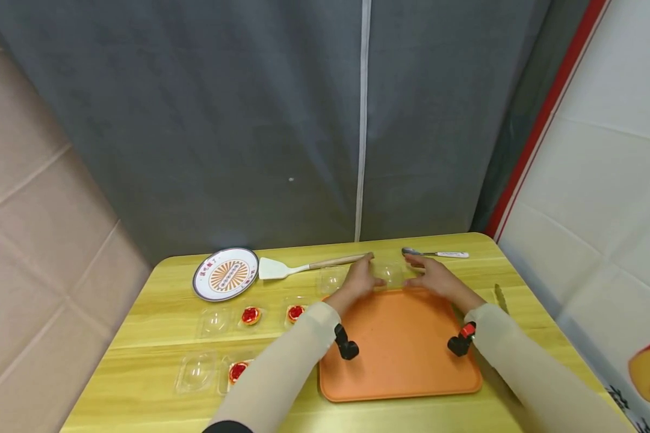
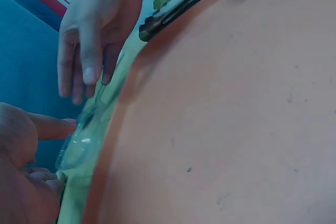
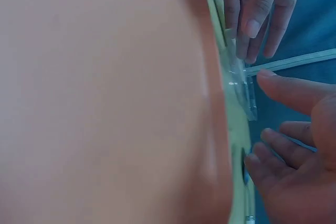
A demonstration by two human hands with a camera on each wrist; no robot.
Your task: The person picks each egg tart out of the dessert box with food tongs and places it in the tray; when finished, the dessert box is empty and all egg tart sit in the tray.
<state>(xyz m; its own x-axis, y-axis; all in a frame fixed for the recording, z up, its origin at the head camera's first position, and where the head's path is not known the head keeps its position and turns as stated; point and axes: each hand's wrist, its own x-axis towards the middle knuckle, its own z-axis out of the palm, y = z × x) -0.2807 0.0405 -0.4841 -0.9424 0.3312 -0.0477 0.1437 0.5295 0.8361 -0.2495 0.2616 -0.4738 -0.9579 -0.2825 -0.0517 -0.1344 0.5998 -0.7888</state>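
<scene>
An open clear plastic clamshell box [image 1: 391, 273] lies just beyond the far edge of an orange tray [image 1: 401, 355]. Over its middle reaches my left hand [image 1: 359, 280], thumb toward the right half and fingers loosely extended. My right hand [image 1: 437, 279] is to the right of the box, its fingers spread and pointing left. In the right wrist view the right hand [image 3: 294, 156] shows an empty palm beside the clear plastic [image 3: 239, 85]. The left wrist view has the left hand [image 2: 23, 156] with its thumb close to the box [image 2: 79, 145].
Left of the tray sit several open clear boxes, some with red-topped tarts [image 1: 251, 316]. A patterned plate [image 1: 229, 275], a white spatula [image 1: 275, 269] and a spoon [image 1: 449, 254] lie along the back. A scalloped-edged utensil [image 1: 501, 297] lies right of the tray.
</scene>
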